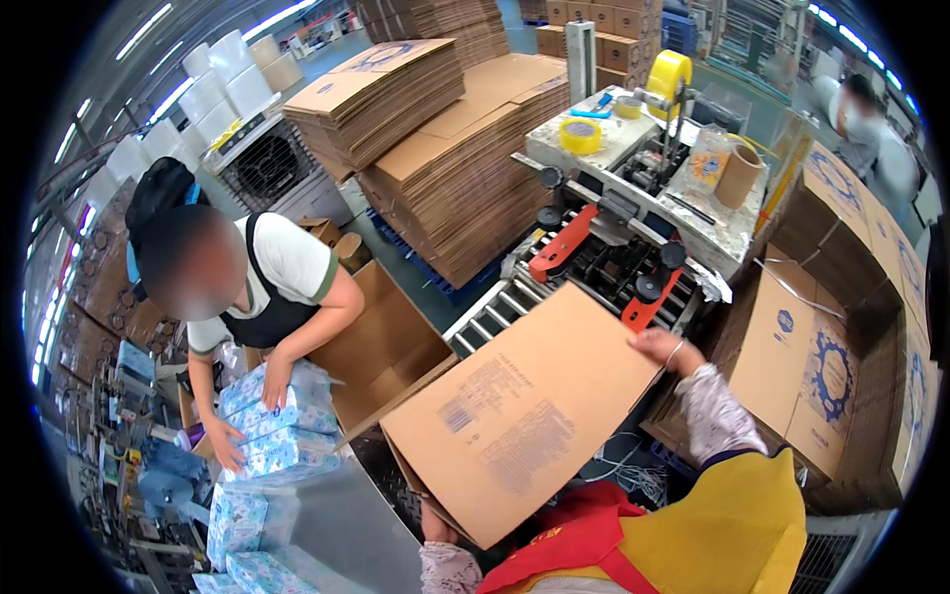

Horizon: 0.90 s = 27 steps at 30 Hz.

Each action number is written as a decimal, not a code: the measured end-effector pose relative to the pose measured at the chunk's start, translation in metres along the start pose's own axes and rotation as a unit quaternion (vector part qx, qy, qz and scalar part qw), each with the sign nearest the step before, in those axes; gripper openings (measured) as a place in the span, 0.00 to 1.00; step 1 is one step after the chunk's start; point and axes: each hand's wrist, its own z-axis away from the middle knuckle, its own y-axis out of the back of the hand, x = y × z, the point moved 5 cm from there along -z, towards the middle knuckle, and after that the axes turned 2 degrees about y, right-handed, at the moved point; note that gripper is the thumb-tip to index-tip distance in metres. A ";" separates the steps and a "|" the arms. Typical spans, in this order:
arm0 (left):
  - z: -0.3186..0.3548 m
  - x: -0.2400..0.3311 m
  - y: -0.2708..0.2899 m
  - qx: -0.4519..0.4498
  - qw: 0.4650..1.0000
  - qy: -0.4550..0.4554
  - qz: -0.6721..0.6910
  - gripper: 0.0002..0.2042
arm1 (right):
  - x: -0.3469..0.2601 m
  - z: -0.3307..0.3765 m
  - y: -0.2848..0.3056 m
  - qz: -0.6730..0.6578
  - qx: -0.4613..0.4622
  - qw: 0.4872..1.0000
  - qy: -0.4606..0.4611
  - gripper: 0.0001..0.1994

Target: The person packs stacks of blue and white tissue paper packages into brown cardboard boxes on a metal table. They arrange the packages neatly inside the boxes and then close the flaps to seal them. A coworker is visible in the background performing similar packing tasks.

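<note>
A brown cardboard carton (594, 371) with printing on its broad side is tilted in front of me, between both my hands. At its far right corner, my right hand (661, 348) is closed on the edge. Down at its near left edge, my left hand (436, 525) grips the cardboard, its fingers partly hidden by the carton. Whether the carton is fully unfolded I cannot tell. Just beyond it lies a roller conveyor (482, 322) leading to a taping machine with red guide arms (566, 244).
To the left, a co-worker's hands (278, 384) press on blue-and-white wrapped packs (297, 421), next to an open carton (381, 312). Flat cardboard stacks (465, 168) stand behind. More folded cartons (792, 366) are at right. Yellow tape rolls (581, 137) sit on the machine.
</note>
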 end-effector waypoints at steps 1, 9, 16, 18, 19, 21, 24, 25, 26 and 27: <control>-0.001 -0.007 -0.010 -0.020 1.000 0.001 0.000 0.31 | -0.050 0.023 -0.015 0.084 -0.028 0.996 -0.022 0.14; 0.040 0.083 -0.110 -0.031 0.990 -0.095 -0.099 0.39 | -0.008 0.076 -0.345 0.288 -0.436 0.811 0.264 0.25; 0.044 0.113 -0.010 0.148 0.789 -0.281 -0.526 0.38 | -0.059 0.031 -0.244 0.654 0.226 0.684 0.230 0.39; 0.042 0.116 -0.008 0.094 0.784 -0.290 -0.540 0.37 | -0.002 -0.025 -0.159 0.449 0.039 0.890 0.065 0.33; 0.047 0.116 -0.006 0.110 0.774 -0.289 -0.553 0.37 | -0.023 -0.017 -0.159 0.418 -0.041 0.907 0.039 0.31; 0.042 0.119 -0.032 0.119 0.751 -0.288 -0.583 0.36 | 0.011 -0.056 -0.106 0.281 -0.105 0.952 -0.064 0.36; 0.032 0.114 -0.037 0.204 0.746 -0.139 -0.618 0.36 | 0.008 -0.076 -0.088 0.311 0.009 0.945 -0.104 0.35; 0.031 0.110 -0.035 0.193 0.748 -0.160 -0.614 0.35 | 0.009 -0.081 -0.073 0.493 0.108 0.854 -0.126 0.38; 0.030 0.110 -0.029 0.183 0.748 -0.188 -0.610 0.35 | 0.030 -0.092 -0.072 0.590 0.125 0.785 -0.145 0.42; 0.030 0.110 -0.027 0.169 0.745 -0.217 -0.608 0.35 | 0.057 -0.110 -0.066 0.596 0.124 0.776 -0.168 0.39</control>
